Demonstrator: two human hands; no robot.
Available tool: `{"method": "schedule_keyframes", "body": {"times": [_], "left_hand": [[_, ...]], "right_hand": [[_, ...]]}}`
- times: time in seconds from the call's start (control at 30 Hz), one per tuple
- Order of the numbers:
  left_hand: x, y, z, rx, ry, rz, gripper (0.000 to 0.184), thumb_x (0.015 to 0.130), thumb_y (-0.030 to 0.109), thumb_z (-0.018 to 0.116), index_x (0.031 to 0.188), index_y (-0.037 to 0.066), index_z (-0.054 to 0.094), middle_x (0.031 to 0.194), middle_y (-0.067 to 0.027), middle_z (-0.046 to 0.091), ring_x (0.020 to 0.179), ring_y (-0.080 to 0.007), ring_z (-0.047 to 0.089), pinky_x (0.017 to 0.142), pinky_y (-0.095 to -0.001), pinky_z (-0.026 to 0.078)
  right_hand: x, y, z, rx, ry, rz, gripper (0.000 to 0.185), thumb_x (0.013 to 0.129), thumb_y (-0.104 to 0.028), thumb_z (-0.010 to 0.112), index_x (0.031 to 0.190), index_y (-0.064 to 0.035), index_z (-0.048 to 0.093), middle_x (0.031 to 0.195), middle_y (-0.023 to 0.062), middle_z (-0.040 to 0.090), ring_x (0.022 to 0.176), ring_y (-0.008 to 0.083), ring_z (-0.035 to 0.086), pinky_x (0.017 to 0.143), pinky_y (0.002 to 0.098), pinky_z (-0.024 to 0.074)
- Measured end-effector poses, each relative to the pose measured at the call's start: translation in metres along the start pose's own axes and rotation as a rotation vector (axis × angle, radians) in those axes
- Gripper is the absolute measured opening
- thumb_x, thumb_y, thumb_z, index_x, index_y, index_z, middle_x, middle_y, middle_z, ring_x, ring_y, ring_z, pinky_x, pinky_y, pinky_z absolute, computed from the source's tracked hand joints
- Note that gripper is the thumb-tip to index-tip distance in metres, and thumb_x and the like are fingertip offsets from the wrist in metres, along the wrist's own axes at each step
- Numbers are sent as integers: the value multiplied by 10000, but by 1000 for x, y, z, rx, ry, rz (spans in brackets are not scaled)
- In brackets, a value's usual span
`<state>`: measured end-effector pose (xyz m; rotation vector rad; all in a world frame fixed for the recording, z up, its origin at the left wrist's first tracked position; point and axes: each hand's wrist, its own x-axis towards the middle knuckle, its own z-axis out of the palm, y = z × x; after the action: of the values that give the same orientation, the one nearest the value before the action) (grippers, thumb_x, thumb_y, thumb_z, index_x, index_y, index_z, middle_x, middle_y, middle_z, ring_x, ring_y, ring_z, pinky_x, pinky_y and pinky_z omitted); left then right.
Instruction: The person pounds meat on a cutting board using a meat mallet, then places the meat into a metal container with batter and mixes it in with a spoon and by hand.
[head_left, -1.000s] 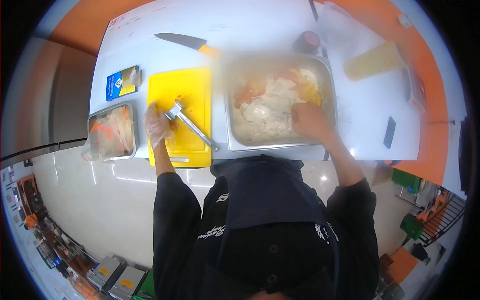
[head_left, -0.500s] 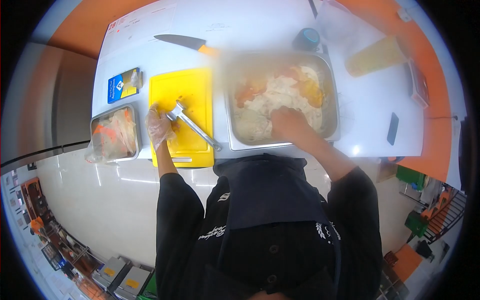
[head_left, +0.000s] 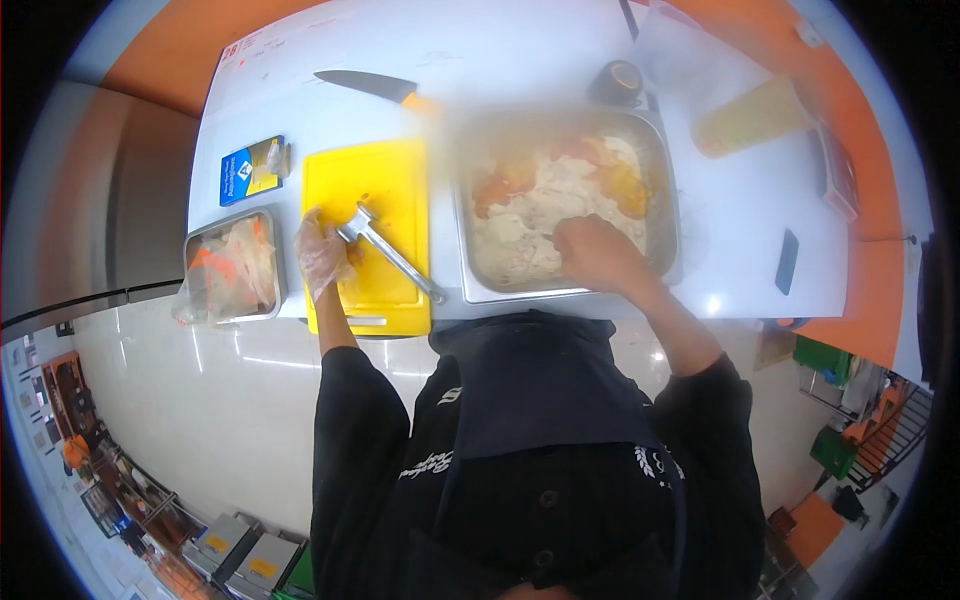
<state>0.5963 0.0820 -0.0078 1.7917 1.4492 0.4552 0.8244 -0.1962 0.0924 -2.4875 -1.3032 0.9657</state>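
My left hand [head_left: 324,255], in a clear plastic glove, rests at the left edge of a yellow cutting board [head_left: 385,175], its fingers loosely apart and empty. Beside it on the board lies a metal meat mallet [head_left: 395,259]. My bare right hand [head_left: 597,250] is closed over the front part of a deep metal tray [head_left: 672,210]; what it grips is hidden. A creamy white mixture [head_left: 545,215] fills much of this tray, with orange-yellow patches [head_left: 622,186] towards the back. Blur covers the tray's back left corner.
At the left stand a small metal tray [head_left: 279,270] with plastic and orange pieces and a blue-yellow box [head_left: 240,172]. A knife [head_left: 368,82] lies behind the board. A dark round object [head_left: 616,83], a yellowish container [head_left: 750,118] and a dark flat object [head_left: 787,262] are farther right.
Over the last second my right hand has moved left within the large tray. A thin metal piece seen at its fingertips earlier is now hidden. My left hand stays beside the mallet.
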Motion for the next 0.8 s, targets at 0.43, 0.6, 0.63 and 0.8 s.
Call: {"method": "schedule_keyframes", "body": {"times": [0.43, 0.6, 0.63, 0.8], "left_hand": [[6, -10, 3, -43, -31, -18, 339, 955, 18, 485, 1292, -17, 500, 1069, -153, 633, 533, -214, 648, 444, -325, 518], [5, -10, 4, -82, -38, -70, 325, 952, 16, 486, 1274, -14, 510, 1040, -145, 634, 526, -210, 642, 438, -324, 516], [5, -10, 4, -69, -30, -52, 323, 951, 15, 486, 1273, -12, 510, 1040, -144, 634, 526, -209, 642, 438, -323, 516], [6, -13, 5, -80, -36, -22, 326, 949, 7, 485, 1274, -8, 502, 1048, -143, 629, 527, -204, 639, 435, -321, 512]], "right_hand": [[17, 9, 26, -125, -182, -218, 201, 767, -129, 571, 841, 39, 654, 875, 262, 651, 891, 400, 647, 757, 481, 524], [8, 15, 16, -7, -244, -272, 246, 839, -144, 503, 827, 51, 651, 880, 264, 642, 889, 413, 625, 786, 484, 492], [4, 16, 12, 25, -250, -270, 255, 853, -143, 488, 827, 49, 653, 877, 261, 642, 884, 415, 621, 795, 480, 485], [1, 39, 7, 303, -197, -216, 251, 882, -148, 490, 861, 21, 675, 851, 211, 664, 853, 335, 642, 788, 411, 480]]}}
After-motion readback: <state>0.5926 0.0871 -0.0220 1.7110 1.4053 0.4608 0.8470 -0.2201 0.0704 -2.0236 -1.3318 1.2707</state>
